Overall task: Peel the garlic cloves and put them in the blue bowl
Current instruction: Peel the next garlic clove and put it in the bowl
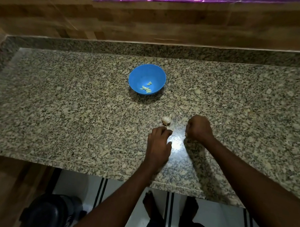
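A speckled granite counter (54,103) fills the middle of the frame from edge to edge, with a wood-panelled wall above it and a white floor showing along the bottom, where my bare feet stand. A dark round container (51,214) sits on the floor at lower left.

The blue bowl (140,70) stands on the counter, centre frame and a little above the middle. Several pale peeled cloves (146,89) lie at its bottom, so part of the job is already done.

My two forearms reach up from the bottom of the frame. My right hand (198,128) is right of centre, its grip curled into a loose fist. Something pale shows at its lower left edge, perhaps a clove or a scrap of skin, but I cannot tell whether it holds anything. My left hand (158,143) lies lower and further left, knuckles up, fingers bent down toward the counter. What its fingertips touch is hidden, so I cannot tell its grip either.

The garlic bulb (166,120), small and whitish, rests on the counter just above my left hand's fingertips and well left of my right hand. Its stem tip points toward the upper right. My left hand is the nearer one. The bulb lies between my hands and the bowl, so my next reach, I judge, goes straight up the frame.
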The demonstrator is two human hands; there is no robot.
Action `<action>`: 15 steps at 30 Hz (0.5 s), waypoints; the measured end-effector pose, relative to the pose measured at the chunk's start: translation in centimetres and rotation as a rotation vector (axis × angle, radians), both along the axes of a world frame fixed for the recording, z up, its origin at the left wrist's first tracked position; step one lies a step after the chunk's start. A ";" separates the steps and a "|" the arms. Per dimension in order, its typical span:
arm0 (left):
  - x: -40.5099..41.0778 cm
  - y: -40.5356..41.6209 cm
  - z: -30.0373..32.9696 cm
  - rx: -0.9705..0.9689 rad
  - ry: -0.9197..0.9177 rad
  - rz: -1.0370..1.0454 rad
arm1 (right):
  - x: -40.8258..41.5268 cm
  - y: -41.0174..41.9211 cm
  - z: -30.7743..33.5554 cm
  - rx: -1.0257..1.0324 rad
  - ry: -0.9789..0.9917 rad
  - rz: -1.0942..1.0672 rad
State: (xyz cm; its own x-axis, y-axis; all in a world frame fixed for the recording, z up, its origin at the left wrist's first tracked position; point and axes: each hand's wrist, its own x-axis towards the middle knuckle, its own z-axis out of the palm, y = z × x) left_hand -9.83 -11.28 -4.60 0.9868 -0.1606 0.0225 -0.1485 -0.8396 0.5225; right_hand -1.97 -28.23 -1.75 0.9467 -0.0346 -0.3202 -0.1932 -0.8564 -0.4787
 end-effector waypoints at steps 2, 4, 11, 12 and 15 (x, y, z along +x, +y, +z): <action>0.1 -0.3 0.6 -0.253 0.016 0.105 | -1.5 -1.2 -0.2 0.347 0.069 -0.113; 0.5 -0.7 1.6 -0.581 0.212 0.213 | -3.3 -1.8 -0.2 0.684 0.158 -0.324; 2.1 -1.9 3.6 -0.933 0.551 0.259 | -6.3 -1.8 1.1 0.969 0.156 -0.448; 2.3 -2.0 3.7 -0.944 0.566 0.260 | -6.4 -1.6 1.3 0.971 0.142 -0.461; 2.6 -2.2 4.0 -0.942 0.576 0.255 | -6.2 -1.7 1.2 0.973 0.123 -0.488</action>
State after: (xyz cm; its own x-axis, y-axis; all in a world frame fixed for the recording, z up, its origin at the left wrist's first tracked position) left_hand -7.25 -13.52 -0.55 0.8907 -0.1127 -0.4403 0.4378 -0.0475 0.8978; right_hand -8.18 -29.89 -0.59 0.8595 -0.0784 -0.5052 -0.5018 0.0597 -0.8629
